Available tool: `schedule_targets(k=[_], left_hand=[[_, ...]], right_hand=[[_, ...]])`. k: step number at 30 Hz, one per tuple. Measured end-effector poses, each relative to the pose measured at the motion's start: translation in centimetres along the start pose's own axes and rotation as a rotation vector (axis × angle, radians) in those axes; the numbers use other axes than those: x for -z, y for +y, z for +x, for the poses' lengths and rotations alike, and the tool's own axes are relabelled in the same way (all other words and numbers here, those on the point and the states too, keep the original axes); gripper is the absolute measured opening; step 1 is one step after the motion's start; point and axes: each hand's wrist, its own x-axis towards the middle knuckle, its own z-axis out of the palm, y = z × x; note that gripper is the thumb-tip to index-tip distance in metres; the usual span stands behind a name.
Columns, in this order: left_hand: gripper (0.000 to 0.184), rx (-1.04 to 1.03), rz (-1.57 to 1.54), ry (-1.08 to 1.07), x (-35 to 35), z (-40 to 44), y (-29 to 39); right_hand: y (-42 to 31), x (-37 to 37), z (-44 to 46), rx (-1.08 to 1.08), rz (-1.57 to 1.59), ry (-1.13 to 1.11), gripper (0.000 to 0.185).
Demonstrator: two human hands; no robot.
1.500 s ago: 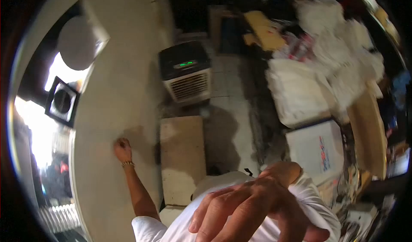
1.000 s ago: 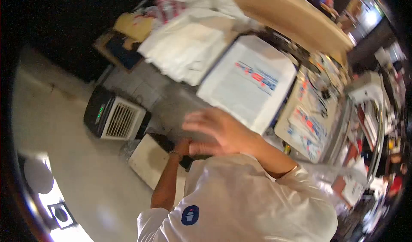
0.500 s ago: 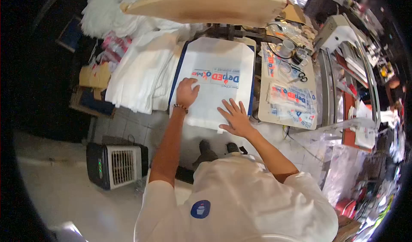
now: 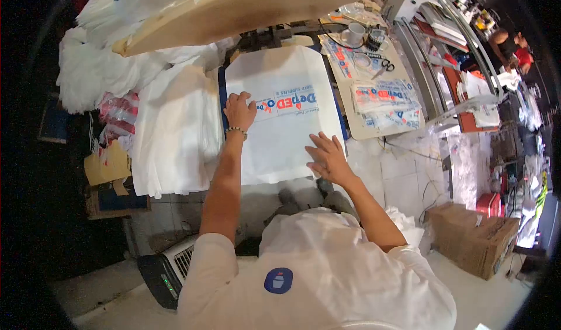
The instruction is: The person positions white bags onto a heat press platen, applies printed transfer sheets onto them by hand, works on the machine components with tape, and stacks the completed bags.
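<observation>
"Fingers on the right hand are spreading, slightly bent, over the lower right side of the white printed sheet. And the left?"

"Left hand fingers are bending near the sheet's left edge, beside the print; I can't tell whether they're pinching. The sheet is lying on the blue board."

"What's differing from half a second ago?"

"Right fingers are bending more, and the cardboard box is showing more fully."

"Containers?"

"A white mug is standing beyond; its contents, like the box's, aren't showing clearly."
</observation>
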Motion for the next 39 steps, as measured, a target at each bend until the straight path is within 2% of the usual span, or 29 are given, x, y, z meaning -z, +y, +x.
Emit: schedule_targets(k=[2, 4, 6, 8, 10, 12, 17, 23, 25, 28, 29, 31, 32, 34, 36, 39], left_hand=[[0.037, -0.065, -0.033, 0.026, -0.4, 0.2, -0.8], [0.038, -0.04, -0.14, 0.073, -1.1, 0.8, -2.2], [0.037, -0.026, -0.226, 0.067, -1.3, 1.2, -2.0], [0.033, 0.149, -0.388, -0.084, -0.4, 1.4, -1.5], [0.03, 0.188, -0.438, -0.101, 0.3, 2.3, -0.8], [0.03, -0.12, -0.049, 0.068, 0.4, 1.3, -1.3], [0.026, -0.092, -0.176, 0.018, 0.8, 1.4, -1.5], [0.012, -0.058, -0.361, -0.054, 0.6, 1.3, -1.4], [0.005, -0.333, -0.134, 0.063, 0.4, -0.8, 1.5], [0.004, -0.541, -0.254, 0.14, 3.2, -4.3, 5.9], [0.004, -0.546, -0.251, 0.139, 3.1, -5.0, 6.1], [0.006, -0.527, -0.376, -0.097, 2.7, -6.3, 6.7], [0.006, -0.519, -0.381, -0.103, 2.5, -7.1, 7.1], [0.007, -0.486, -0.356, 0.099, 2.6, -7.1, 7.8], [0.007, -0.527, -0.384, 0.021, 2.6, -7.1, 8.0], [0.005, -0.558, -0.321, 0.095, 3.0, -6.7, 8.3]], right_hand=[[-0.2, -0.4, -0.6, -0.04, -0.018, 0.057, 0.045], [0.2, -0.9, -1.3, -0.152, -0.091, 0.258, 0.042], [0.5, -0.5, -1.9, -0.217, -0.091, 0.302, 0.041], [0.5, -0.5, -2.2, -0.319, -0.059, 0.381, 0.038], [0.7, -0.1, -1.6, -0.275, -0.131, 0.474, 0.035], [0.1, -0.2, -2.3, -0.396, -0.007, 0.49, 0.034], [-0.1, -0.3, -2.4, -0.417, -0.047, 0.515, 0.031], [0.1, -0.2, -2.4, -0.417, -0.032, 0.525, 0.028], [0.4, -0.1, -2.3, -0.392, -0.037, 0.536, 0.026], [1.4, -0.4, -2.3, -0.454, 0.059, 0.544, 0.025], [1.3, -0.2, -1.9, -0.456, 0.062, 0.548, 0.025], [0.9, 0.7, -1.8, -0.552, 0.125, 0.482, 0.025], [1.1, 0.5, -2.3, -0.556, 0.123, 0.473, 0.025], [1.8, 0.4, -1.6, -0.536, 0.192, 0.513, 0.026], [1.9, 0.7, -1.2, -0.536, 0.229, 0.539, 0.026], [2.0, 0.7, -1.1, -0.503, 0.222, 0.545, 0.027]])
